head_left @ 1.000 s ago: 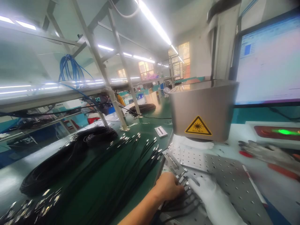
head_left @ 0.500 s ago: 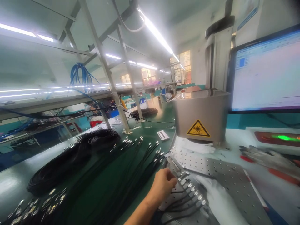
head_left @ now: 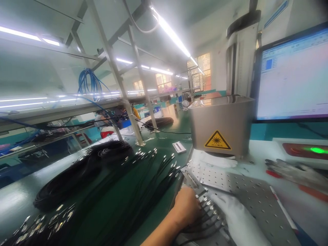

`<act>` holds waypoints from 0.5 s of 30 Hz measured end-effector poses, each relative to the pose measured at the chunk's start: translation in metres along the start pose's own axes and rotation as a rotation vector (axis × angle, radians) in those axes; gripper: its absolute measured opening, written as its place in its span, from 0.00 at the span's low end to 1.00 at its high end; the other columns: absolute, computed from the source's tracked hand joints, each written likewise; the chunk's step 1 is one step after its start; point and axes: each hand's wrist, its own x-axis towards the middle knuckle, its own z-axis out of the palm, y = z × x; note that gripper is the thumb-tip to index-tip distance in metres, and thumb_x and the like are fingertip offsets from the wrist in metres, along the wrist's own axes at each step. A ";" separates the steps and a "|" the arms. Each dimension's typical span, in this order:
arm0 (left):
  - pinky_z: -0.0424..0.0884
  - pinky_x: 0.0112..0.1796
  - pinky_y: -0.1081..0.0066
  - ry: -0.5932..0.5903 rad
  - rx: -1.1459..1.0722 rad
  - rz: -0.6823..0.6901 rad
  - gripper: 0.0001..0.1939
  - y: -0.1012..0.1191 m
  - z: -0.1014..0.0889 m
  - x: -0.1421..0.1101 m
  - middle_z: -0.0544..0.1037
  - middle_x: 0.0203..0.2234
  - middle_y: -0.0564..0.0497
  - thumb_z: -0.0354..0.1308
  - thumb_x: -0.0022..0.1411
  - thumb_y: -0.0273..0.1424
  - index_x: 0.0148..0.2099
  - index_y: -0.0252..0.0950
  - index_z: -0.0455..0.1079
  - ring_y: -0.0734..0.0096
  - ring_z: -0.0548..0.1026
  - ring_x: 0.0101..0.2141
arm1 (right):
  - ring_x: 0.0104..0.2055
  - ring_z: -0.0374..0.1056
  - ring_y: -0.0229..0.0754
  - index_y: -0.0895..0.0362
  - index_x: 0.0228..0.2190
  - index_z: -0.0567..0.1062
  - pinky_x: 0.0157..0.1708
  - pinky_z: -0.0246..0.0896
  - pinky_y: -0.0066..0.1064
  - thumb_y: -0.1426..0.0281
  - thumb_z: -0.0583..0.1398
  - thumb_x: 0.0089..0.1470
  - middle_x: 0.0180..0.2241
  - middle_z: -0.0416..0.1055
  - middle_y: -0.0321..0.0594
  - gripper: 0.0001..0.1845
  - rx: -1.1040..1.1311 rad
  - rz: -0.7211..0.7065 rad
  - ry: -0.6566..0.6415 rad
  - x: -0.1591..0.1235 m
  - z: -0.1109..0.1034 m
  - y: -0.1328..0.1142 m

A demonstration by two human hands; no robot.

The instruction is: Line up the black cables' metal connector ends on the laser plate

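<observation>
My left hand (head_left: 188, 206) is bare and curled over the near side of a metal holding fixture (head_left: 193, 181), where black cables come out. Its fingertips are hidden under the hand, so what they grip cannot be made out. A row of silver cable connectors (head_left: 212, 206) sits along the fixture, with black cables (head_left: 205, 232) trailing toward me. My right hand (head_left: 238, 215), in a white glove, lies along the right side of that row, close against it. Its fingers are blurred.
Loose cables with metal ends (head_left: 171, 164) and a coiled black bundle (head_left: 84, 171) lie on the green bench. A steel box with a laser warning sign (head_left: 217, 140) stands beyond the perforated plate (head_left: 246, 186). Right are a pen (head_left: 283, 208), grey gloves (head_left: 294, 172) and a monitor (head_left: 294, 75).
My left hand has moved right and slightly down, from a pinch at the fixture's edge to over the cables beside the connectors. The gloved right hand stays almost where it was.
</observation>
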 end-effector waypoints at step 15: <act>0.59 0.30 0.74 -0.005 -0.116 -0.006 0.11 -0.011 0.003 0.016 0.81 0.35 0.43 0.58 0.54 0.28 0.39 0.31 0.79 0.67 0.77 0.37 | 0.47 0.70 0.51 0.56 0.45 0.77 0.44 0.65 0.37 0.50 0.48 0.57 0.47 0.71 0.52 0.30 0.059 0.493 -0.407 0.051 -0.029 -0.031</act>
